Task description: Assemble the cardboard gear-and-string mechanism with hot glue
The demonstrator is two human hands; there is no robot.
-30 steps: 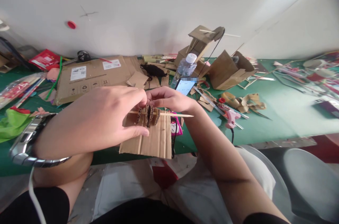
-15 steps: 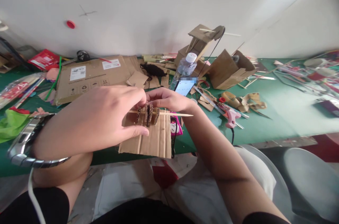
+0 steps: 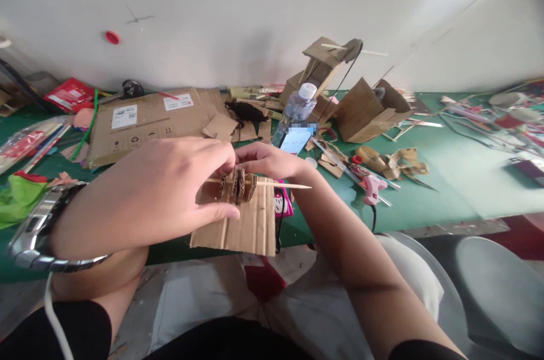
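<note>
A corrugated cardboard panel lies tilted under my hands, near the table's front edge. On it stand several small upright cardboard pieces, with a pointed wooden skewer passing through them and black cord around the middle ones. My left hand, wearing a metal watch, closes over the panel's left side, its thumb on the front near the upright pieces. Behind these pieces, my right hand bends its fingers inward, meeting the left fingertips. What the right fingertips pinch is hidden.
Beyond my hands are a flattened carton, a plastic bottle, a lit phone and a cardboard structure. At right lie a pink glue gun and a cardboard box. A pink power strip sits beside the panel.
Almost nothing differs. The view has shifted slightly; both hands keep their places, and the skewer and upright pieces show only a very small shift.
</note>
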